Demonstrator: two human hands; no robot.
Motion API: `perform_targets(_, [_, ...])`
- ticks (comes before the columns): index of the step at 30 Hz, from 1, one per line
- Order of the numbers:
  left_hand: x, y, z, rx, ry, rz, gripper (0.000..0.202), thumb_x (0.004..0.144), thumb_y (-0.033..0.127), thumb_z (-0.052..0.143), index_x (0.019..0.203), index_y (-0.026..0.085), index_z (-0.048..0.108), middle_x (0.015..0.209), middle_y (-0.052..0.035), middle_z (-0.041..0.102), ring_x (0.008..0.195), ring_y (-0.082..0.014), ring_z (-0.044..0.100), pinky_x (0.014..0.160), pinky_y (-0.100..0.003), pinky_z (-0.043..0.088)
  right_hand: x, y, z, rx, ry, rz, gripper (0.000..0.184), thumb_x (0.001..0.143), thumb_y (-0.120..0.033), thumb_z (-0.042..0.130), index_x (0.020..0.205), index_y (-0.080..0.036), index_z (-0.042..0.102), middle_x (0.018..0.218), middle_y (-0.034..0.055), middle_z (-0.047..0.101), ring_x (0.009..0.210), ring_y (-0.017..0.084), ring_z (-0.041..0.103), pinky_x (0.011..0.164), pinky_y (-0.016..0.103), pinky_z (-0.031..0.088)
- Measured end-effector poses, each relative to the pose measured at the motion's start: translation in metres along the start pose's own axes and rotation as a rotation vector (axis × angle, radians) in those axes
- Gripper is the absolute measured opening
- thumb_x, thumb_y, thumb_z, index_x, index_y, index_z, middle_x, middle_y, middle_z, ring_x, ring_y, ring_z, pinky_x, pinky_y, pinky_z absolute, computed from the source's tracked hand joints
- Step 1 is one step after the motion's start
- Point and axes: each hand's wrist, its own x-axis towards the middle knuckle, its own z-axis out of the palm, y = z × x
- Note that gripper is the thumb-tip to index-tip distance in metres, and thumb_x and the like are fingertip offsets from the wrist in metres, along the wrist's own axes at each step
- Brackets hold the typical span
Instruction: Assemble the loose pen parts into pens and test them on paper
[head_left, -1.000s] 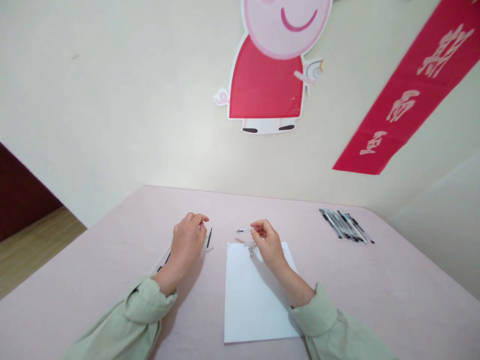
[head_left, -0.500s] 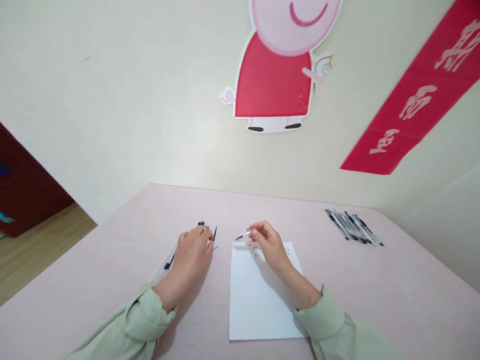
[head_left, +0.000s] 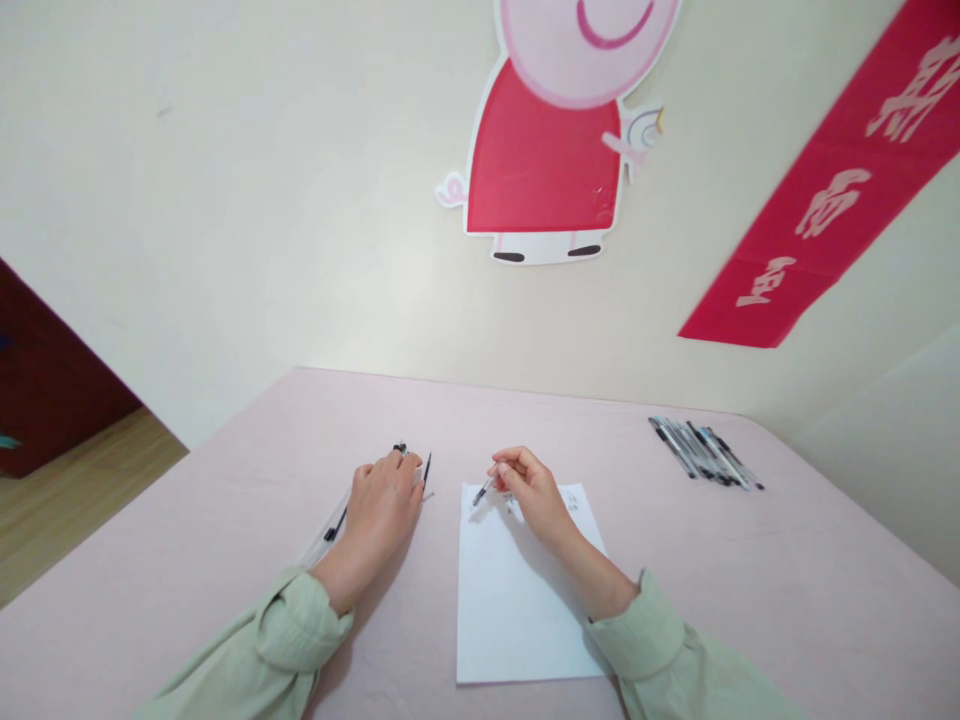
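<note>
My right hand (head_left: 531, 492) pinches a slim clear pen (head_left: 484, 492) with a dark tip, angled down to the left. Its tip is over the top left of a white sheet of paper (head_left: 517, 600); whether it touches the paper I cannot tell. Small dark marks show along the sheet's upper part, partly covered by the hand. To the left, my left hand (head_left: 384, 508) lies palm down, fingers extended, over several pens or pen parts. A thin black piece (head_left: 427, 470) sticks out by its fingertips, and a clear piece with a black end (head_left: 331, 534) shows beside the wrist.
A pile of clear and black pens (head_left: 705, 452) lies at the table's far right. Pink cloth covers the table (head_left: 247, 480), whose back edge meets a wall with a cartoon pig cutout (head_left: 544, 170) and a red banner (head_left: 810, 220).
My right hand has brought the pen tip down onto the area of the sheet's top left, tilting the pen more steeply. My left hand has hardly moved.
</note>
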Motion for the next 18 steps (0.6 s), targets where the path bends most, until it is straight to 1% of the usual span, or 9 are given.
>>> perform_targets(3, [0.008,0.005,-0.001,-0.01,0.011,-0.012,0.021,0.088,0.024,0.046,0.094,0.017,0.066,0.096,-0.0117,0.064,0.092,-0.0288,0.059,0.08,-0.04,0.034,-0.001,-0.002,0.001,-0.009,-0.015,0.015,0.026,0.078,-0.041,0.063,0.091,-0.019,0.062,0.078,0.0033,0.068,0.067,0.014,0.061,0.064,0.029,0.049])
perform_targets(6, [0.019,0.012,0.0,0.021,0.004,-0.026,0.021,0.085,0.028,0.05,0.083,0.016,0.066,0.093,-0.0128,0.063,0.091,-0.0292,0.059,0.08,-0.041,0.034,-0.002,-0.002,0.002,-0.005,-0.016,0.02,0.028,0.077,-0.042,0.063,0.093,-0.019,0.063,0.077,0.0034,0.068,0.066,0.015,0.061,0.064,0.029,0.049])
perform_targets(9, [0.027,0.016,0.004,0.078,-0.041,-0.035,0.019,0.082,0.027,0.052,0.076,0.015,0.066,0.092,-0.0134,0.064,0.09,-0.0285,0.059,0.081,-0.041,0.034,-0.002,0.0,0.002,0.004,-0.022,0.023,0.029,0.078,-0.041,0.064,0.096,-0.018,0.063,0.077,0.0032,0.068,0.066,0.015,0.061,0.064,0.029,0.049])
perform_targets(13, [0.03,0.014,0.01,0.091,-0.069,-0.02,0.02,0.08,0.024,0.049,0.072,0.015,0.065,0.088,-0.0135,0.065,0.088,-0.0283,0.06,0.078,-0.041,0.036,-0.002,0.002,0.002,0.006,-0.042,0.016,0.029,0.079,-0.039,0.063,0.099,-0.018,0.063,0.075,0.0027,0.068,0.064,0.014,0.06,0.063,0.029,0.049])
perform_targets(16, [0.031,0.01,0.011,0.011,-0.027,-0.039,0.018,0.078,0.022,0.05,0.068,0.016,0.064,0.085,-0.0119,0.064,0.086,-0.0279,0.06,0.078,-0.041,0.037,-0.001,0.001,0.003,0.007,-0.048,0.005,0.029,0.079,-0.038,0.063,0.1,-0.019,0.063,0.073,0.0023,0.068,0.062,0.014,0.06,0.061,0.028,0.049])
perform_targets(17, [0.033,0.01,0.01,-0.058,0.007,-0.053,0.017,0.077,0.022,0.051,0.067,0.017,0.063,0.084,-0.0109,0.063,0.086,-0.0273,0.06,0.079,-0.04,0.037,-0.002,0.001,0.003,0.008,-0.049,0.006,0.029,0.078,-0.037,0.063,0.101,-0.019,0.062,0.073,0.0018,0.067,0.062,0.014,0.059,0.061,0.028,0.049])
perform_targets(18, [0.035,0.01,0.008,-0.178,0.046,-0.074,0.015,0.076,0.023,0.052,0.066,0.017,0.062,0.083,-0.0097,0.063,0.087,-0.0266,0.06,0.079,-0.039,0.037,-0.002,0.0,0.004,0.009,-0.056,0.009,0.029,0.078,-0.036,0.064,0.101,-0.019,0.062,0.072,0.0011,0.067,0.062,0.014,0.059,0.06,0.028,0.048])
